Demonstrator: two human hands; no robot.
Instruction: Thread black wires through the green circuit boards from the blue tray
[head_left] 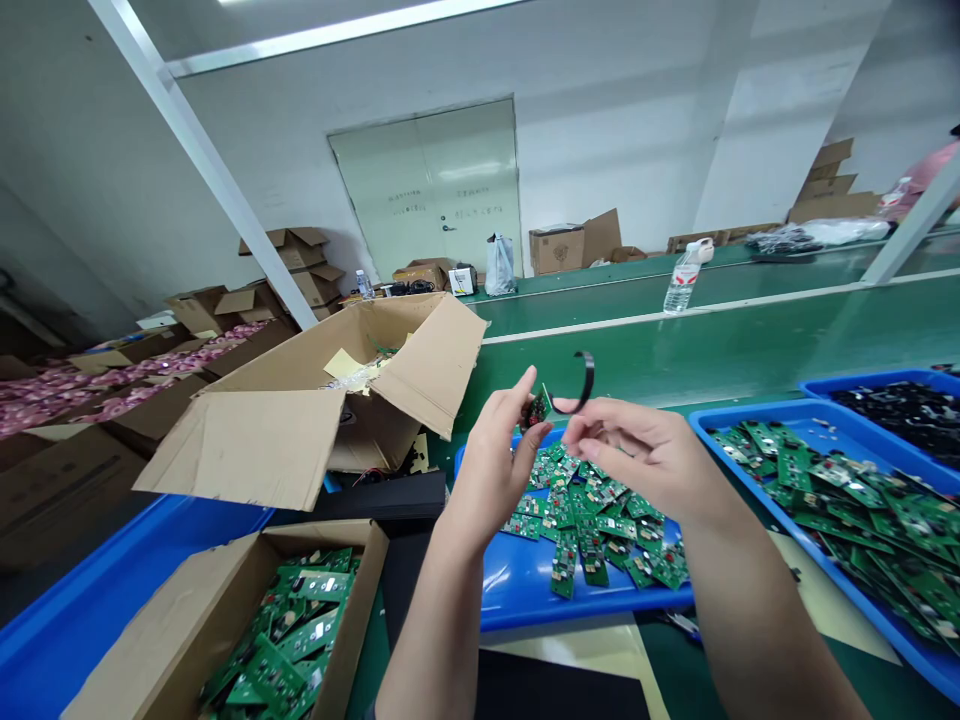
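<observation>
- Above a blue tray (585, 608), my left hand (491, 470) pinches a small green circuit board (535, 410) between thumb and fingers.
- A curved black strip (584, 381) rises beside the board. My right hand (637, 450) is at its lower end, fingertips nearly closed, though I cannot tell whether they hold it.
- If my pinch slipped, the board could drop among the loose green boards (592, 530) below and get mixed in or knocked.
</observation>
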